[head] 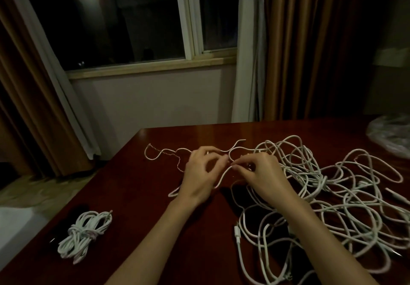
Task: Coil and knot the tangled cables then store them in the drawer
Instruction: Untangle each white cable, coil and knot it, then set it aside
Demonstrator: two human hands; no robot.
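On glossy dark wood table [137, 187], left hand [200, 175] and right hand [263, 173] pinching thin white cable [223, 177], beside looping tangle [332, 196]

both hands meet over the dark red table [137, 187] — the left hand [203, 175] and right hand [261, 173] each pinch a white cable [224, 175] with curled fingers, fingertips almost touching. the cable's loose end snakes away to the left. a big tangle of white cables [332, 196] sprawls on the right side. near the left edge lies a coiled, knotted bundle [84, 236]. behind — a dark window [124, 18] with brown curtains [310, 45].
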